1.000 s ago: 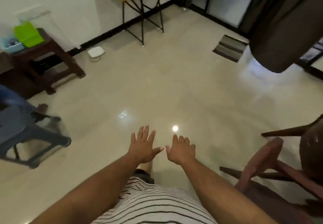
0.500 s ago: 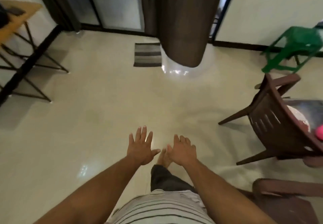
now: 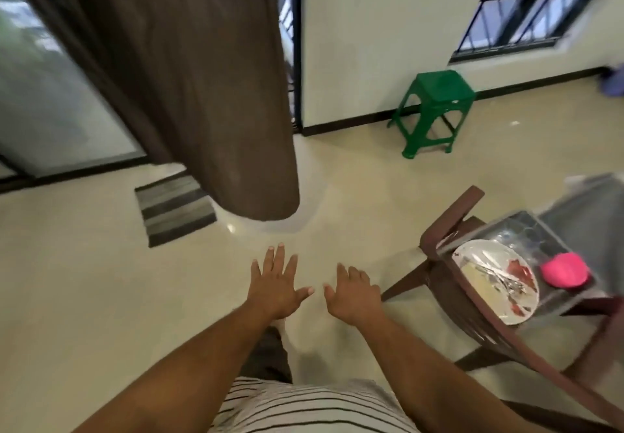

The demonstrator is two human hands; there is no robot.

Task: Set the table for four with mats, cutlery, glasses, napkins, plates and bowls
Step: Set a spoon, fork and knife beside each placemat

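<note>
Both hands hang over bare floor [image 3: 101, 297], the left hand [image 3: 275, 284] and right hand [image 3: 354, 294] held apart, fingers spread, holding nothing. From them, open floor runs from 7 through 9 o'clock. At 11 o'clock a striped mat [image 3: 175, 210] lies flat; at 12 o'clock a brown curtain [image 3: 202, 78] hangs with its hem just above the floor. At 1 o'clock the floor opens toward a green stool [image 3: 435, 108] by the wall. At 3 o'clock a brown chair [image 3: 449, 264] blocks the way to the glass table [image 3: 540, 230], which bears a plate [image 3: 486, 284] and a pink bowl [image 3: 565, 270].
</note>
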